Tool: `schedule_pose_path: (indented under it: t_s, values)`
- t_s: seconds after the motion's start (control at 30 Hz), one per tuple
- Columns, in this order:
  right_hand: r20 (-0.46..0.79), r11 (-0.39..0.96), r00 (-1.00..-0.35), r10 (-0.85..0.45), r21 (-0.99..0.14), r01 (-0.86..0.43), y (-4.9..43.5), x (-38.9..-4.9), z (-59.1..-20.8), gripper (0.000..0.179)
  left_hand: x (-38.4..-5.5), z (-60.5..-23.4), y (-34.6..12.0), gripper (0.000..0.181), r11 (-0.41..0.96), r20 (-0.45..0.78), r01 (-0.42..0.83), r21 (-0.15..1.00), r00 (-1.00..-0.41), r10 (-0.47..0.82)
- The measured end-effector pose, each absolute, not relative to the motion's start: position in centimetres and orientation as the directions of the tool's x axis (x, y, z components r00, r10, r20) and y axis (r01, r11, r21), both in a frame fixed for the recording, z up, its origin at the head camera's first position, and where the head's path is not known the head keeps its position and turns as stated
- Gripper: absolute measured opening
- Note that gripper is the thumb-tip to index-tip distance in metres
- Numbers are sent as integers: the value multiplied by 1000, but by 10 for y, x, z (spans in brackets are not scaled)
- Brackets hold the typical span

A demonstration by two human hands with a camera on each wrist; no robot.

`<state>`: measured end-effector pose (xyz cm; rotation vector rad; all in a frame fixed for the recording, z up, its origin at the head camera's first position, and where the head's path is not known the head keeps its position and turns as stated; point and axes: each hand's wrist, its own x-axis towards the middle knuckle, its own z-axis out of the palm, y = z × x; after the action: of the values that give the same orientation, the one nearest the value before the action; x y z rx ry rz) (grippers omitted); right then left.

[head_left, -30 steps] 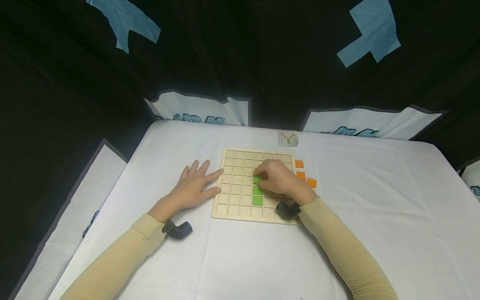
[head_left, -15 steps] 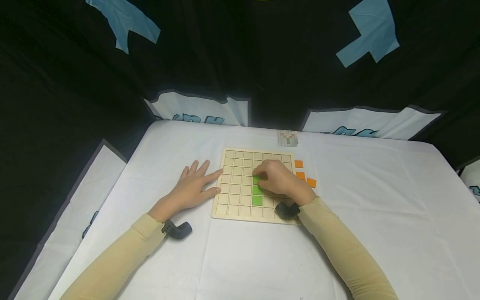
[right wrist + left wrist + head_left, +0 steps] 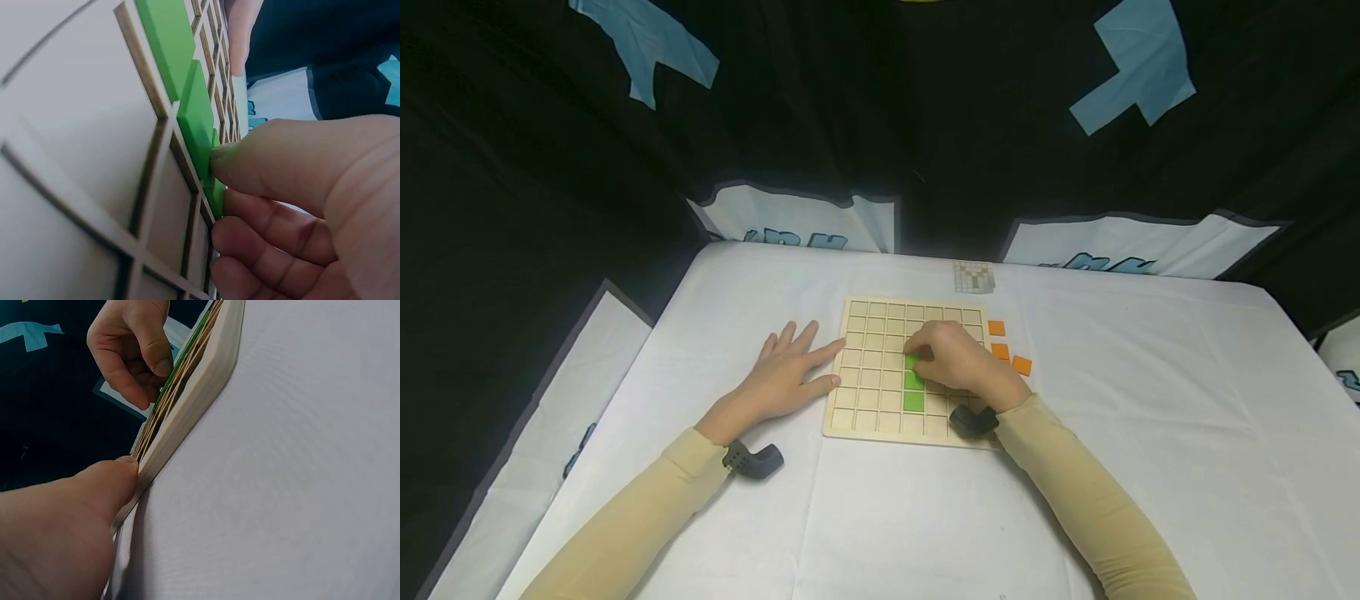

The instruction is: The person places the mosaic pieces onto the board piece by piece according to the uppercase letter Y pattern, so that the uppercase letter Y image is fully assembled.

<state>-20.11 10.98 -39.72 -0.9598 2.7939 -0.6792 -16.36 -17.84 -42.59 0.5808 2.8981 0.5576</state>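
Note:
A pale wooden grid board lies flat on the white cloth. In one of its columns sit green square tiles, the front one fully in sight and the farthest partly covered by my right hand. That hand reaches over the board with curled fingers. In the right wrist view, its thumb presses the farthest green tile, with the index finger at the tile's other side. My left hand lies on the cloth with fingers spread, its thumb and index tips touching the board's left edge.
Orange square tiles lie just right of the board. Behind it is a small card printed with a coloured grid. A black curtain with pieces of blue tape hangs beyond the table's far edge.

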Motion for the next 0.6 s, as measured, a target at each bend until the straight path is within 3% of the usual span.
schedule_pose_path:
  t_s: [0.6]
  values:
    - [66, 728, -863, -501, -508, -461, 146, -199, -375, 35, -163, -426, -179, 62, 857, -54, 348, 381, -917, 396]
